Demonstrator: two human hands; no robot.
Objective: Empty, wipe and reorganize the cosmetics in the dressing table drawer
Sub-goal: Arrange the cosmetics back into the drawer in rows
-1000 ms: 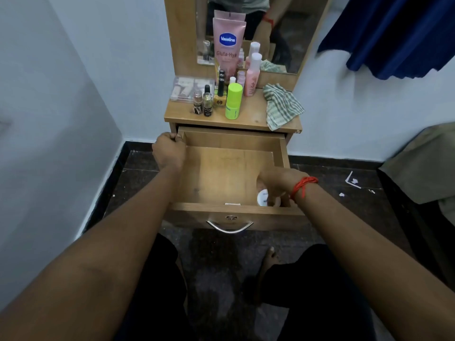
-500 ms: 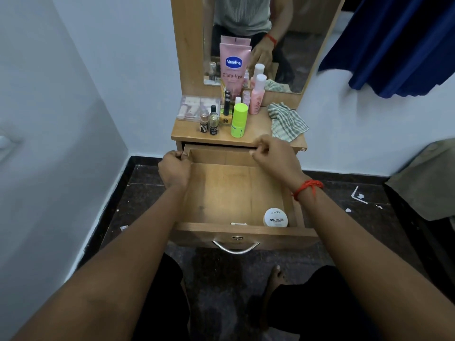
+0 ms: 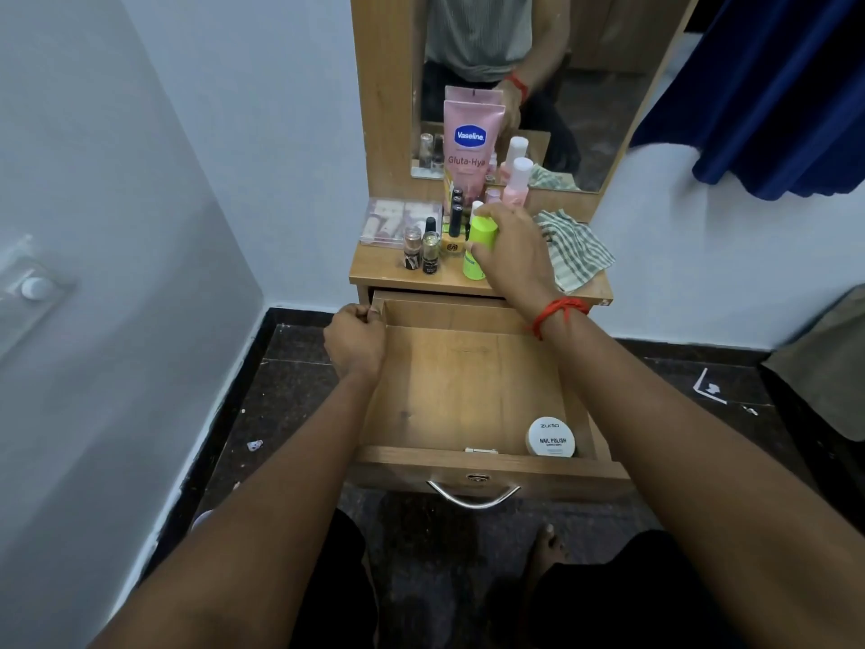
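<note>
The wooden drawer (image 3: 421,461) stands pulled out, holding only a white nail-polish-remover jar (image 3: 551,437) in its front right corner. My left hand (image 3: 355,341) grips the drawer's back left corner. My right hand (image 3: 510,255) is up on the dressing table top (image 3: 388,276), fingers closed around a lime green bottle (image 3: 480,238) that stands there. Behind it stand a pink Vaseline tube (image 3: 470,147), a pink bottle with a white cap (image 3: 517,182), several small dark and gold bottles (image 3: 430,252) and a clear palette case (image 3: 398,222).
A striped green-and-white cloth (image 3: 578,252) lies on the table's right side. A mirror (image 3: 575,86) rises behind the cosmetics. White walls close in left and behind; a blue curtain (image 3: 772,96) hangs at the right. Scraps lie on the dark floor (image 3: 290,391).
My right hand left the jar in the drawer, rose past the drawer's back edge and closed on the green bottle on top. My left hand stayed on the drawer corner.
</note>
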